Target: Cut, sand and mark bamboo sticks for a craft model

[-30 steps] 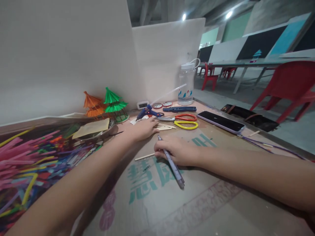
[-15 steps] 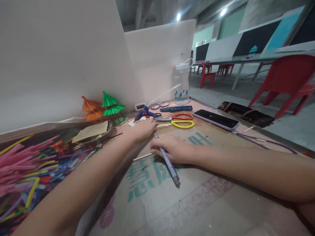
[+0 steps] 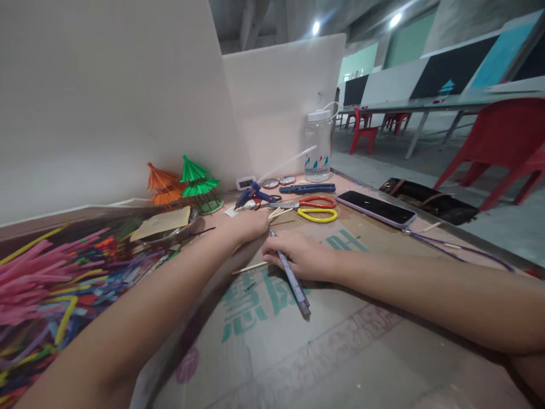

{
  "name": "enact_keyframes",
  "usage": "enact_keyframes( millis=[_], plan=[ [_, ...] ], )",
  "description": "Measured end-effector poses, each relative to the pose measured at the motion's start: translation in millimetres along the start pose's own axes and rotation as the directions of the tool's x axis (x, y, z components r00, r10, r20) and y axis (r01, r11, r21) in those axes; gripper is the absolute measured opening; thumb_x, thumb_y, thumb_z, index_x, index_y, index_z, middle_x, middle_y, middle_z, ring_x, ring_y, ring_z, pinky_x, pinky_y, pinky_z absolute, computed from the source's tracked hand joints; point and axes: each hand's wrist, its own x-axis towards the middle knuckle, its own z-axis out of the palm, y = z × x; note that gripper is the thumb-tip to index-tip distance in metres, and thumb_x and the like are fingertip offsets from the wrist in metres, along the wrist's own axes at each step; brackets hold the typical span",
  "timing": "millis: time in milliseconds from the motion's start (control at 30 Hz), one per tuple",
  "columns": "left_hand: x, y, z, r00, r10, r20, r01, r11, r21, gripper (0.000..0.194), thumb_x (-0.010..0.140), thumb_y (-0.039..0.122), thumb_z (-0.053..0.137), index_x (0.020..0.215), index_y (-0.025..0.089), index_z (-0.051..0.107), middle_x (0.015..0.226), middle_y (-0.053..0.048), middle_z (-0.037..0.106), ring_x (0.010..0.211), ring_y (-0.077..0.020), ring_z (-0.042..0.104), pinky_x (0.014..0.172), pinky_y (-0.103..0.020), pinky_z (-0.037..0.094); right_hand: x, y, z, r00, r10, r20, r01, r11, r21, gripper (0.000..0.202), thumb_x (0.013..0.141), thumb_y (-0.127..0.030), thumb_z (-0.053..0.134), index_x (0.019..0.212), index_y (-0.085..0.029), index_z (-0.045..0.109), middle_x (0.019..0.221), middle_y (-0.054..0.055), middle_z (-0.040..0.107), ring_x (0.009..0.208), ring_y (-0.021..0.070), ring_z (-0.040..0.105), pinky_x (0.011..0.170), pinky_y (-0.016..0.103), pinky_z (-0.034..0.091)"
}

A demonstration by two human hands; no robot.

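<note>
My right hand (image 3: 298,257) is closed round a pale purple pen (image 3: 294,284), its tip pointing away from me and its back end towards me. A thin wooden stick (image 3: 251,268) lies on the cardboard, one end running under the right hand's fingers. Just beyond, my left hand (image 3: 254,225) is closed at the ends of several wooden sticks (image 3: 280,213), which fan out to the right of its fingertips. Its fingers are partly hidden. Close by are scissors (image 3: 317,215) with one red and one yellow handle, and a blue glue gun (image 3: 253,195).
A box of coloured pipe cleaners (image 3: 38,284) stands at the left. Orange (image 3: 164,184) and green (image 3: 198,182) small pavilions sit behind it. A clear bottle (image 3: 318,147), a blue cutter (image 3: 307,188) and a phone (image 3: 376,209) line the back. Printed cardboard (image 3: 323,346) covers the table.
The sticks by my left hand have lifted and fanned out, where before they lay flatter. My right hand keeps the pen nearly in place. The view has shifted slightly.
</note>
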Motion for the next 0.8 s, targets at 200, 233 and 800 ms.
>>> enact_keyframes(
  millis=[200, 233, 800],
  plan=[
    [-22.6, -11.4, -45.9, 0.940, -0.221, -0.259, 0.165, 0.962, -0.219, 0.031, 0.102, 0.033, 0.042, 0.112, 0.007, 0.056, 0.096, -0.016, 0.069, 0.090, -0.0285, 0.069, 0.081, -0.043, 0.054, 13.3, 11.1, -12.0, 0.861, 0.354, -0.366, -0.239, 0.915, 0.324, 0.013, 0.094, -0.033, 0.057, 0.096, -0.020, 0.059, 0.084, 0.003, 0.064, 0.077, 0.0172, 0.059, 0.073, 0.030, 0.048],
    [-25.2, -9.2, -55.4, 0.907, -0.258, -0.333, 0.171, 0.948, -0.269, 0.032, 0.104, 0.031, 0.034, 0.113, 0.007, 0.053, 0.096, -0.017, 0.068, 0.092, -0.0296, 0.068, 0.083, -0.043, 0.052, 17.6, 14.5, -15.8, 0.835, 0.403, -0.374, -0.248, 0.883, 0.398, 0.017, 0.093, -0.034, 0.059, 0.103, -0.020, 0.059, 0.091, 0.004, 0.066, 0.084, 0.0184, 0.062, 0.078, 0.032, 0.050],
    [-36.6, 26.4, -32.2, 0.855, -0.333, -0.396, -0.044, 0.716, -0.697, 0.040, 0.104, 0.039, 0.032, 0.098, 0.014, 0.063, 0.088, -0.006, 0.069, 0.083, -0.0188, 0.064, 0.076, -0.028, 0.049, 22.7, 54.0, -41.8, 0.973, 0.204, -0.108, -0.208, 0.978, -0.026, 0.053, 0.093, -0.021, 0.049, 0.147, -0.024, 0.050, 0.135, 0.009, 0.065, 0.122, 0.0280, 0.061, 0.103, 0.041, 0.048]
  ],
)
